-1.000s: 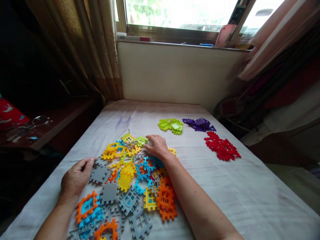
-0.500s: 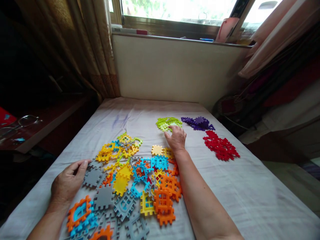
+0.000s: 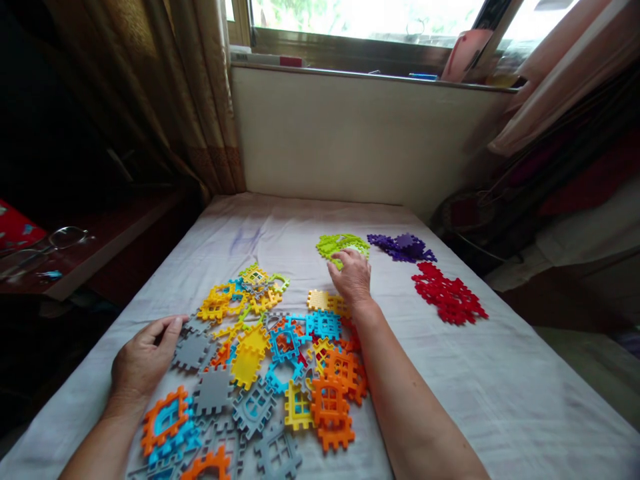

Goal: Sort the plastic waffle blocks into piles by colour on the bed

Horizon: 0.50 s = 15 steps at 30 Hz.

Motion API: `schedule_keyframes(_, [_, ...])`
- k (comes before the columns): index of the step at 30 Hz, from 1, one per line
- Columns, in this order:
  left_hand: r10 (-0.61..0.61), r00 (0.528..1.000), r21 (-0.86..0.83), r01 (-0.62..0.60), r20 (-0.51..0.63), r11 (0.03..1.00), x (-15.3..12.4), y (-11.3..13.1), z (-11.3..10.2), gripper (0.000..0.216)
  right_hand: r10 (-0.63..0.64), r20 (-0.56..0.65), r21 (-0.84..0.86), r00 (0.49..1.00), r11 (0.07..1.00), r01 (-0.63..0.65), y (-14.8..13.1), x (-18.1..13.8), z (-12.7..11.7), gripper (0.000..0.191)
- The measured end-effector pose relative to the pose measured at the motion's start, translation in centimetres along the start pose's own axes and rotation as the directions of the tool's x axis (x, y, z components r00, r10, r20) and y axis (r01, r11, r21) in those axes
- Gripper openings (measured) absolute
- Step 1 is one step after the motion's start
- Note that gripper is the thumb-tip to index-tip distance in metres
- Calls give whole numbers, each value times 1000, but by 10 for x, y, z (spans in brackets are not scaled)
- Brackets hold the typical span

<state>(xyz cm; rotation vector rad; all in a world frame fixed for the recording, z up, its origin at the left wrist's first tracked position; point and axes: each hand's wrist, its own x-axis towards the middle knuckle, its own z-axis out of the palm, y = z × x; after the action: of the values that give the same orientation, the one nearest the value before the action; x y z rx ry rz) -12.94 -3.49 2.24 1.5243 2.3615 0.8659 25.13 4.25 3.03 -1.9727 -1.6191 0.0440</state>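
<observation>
A heap of mixed plastic interlocking building tiles [image 3: 250, 357] covers the near part of the bed, in grey, yellow, blue and orange. At its left side is my left hand [image 3: 145, 357], thumb and forefinger closed together at the edge of a grey tile [image 3: 196, 325]. A plain grey tile [image 3: 191, 351] lies just beside those fingers. My right hand [image 3: 354, 277] reaches over the near edge of a lime-green tile pile [image 3: 330, 244], its fingers curved and apart. Nothing shows in its grasp, though the palm side is hidden.
To the right of the green pile are a purple tile pile [image 3: 404, 247] and a red tile pile [image 3: 447, 293]. A pale sheet [image 3: 500, 393] covers the bed. Eyeglasses [image 3: 67, 237] rest on the dark side table [image 3: 90, 270]. A pink cup [image 3: 465, 57] stands on the windowsill.
The view has shifted slightly, moving everything a little to the right. A light green tile seen at my right fingertips now merges with the green pile. My left hand stays by the grey tiles.
</observation>
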Motion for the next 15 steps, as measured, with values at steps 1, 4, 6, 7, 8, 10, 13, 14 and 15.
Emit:
schedule_keyframes(1, [-3,1000,3,3,3,1000,0,1,-1,20,-54,55,23,997,998,53,-10,-3,0,24])
schedule_keyframes(4, [-5,1000,8,5,0,1000,-1,2,-2,19,-220,234,90,947,975,204,-40,-17,4,27])
schedule_keyframes(6, [-8,1000,8,8,-6,1000,-1,3,-2,18,-286,317,101,904,958,268,-55,-27,9,35])
schedule_keyframes(7, [-11,1000,8,11,-6,1000,-1,3,-2,17,-308,345,100,886,951,292,-60,-32,11,40])
schedule_keyframes(8, [-13,1000,8,13,-6,1000,-1,4,-2,17,-327,366,96,871,945,314,-64,-35,14,44])
schedule_keyframes(10, [-15,1000,7,15,-6,1000,-1,6,-2,17,-359,397,95,845,932,351,-68,-40,17,47])
schedule_keyframes(13, [-23,1000,12,23,-6,1000,-1,9,-3,17,-382,421,111,823,922,371,-69,-42,20,38])
schedule_keyframes(14, [-30,1000,13,30,-6,999,-1,9,-3,17,-384,422,119,821,922,369,-69,-42,21,34])
schedule_keyframes(15, [-33,999,13,33,-9,999,-1,10,-3,17,-385,419,128,822,922,366,-70,-42,21,30])
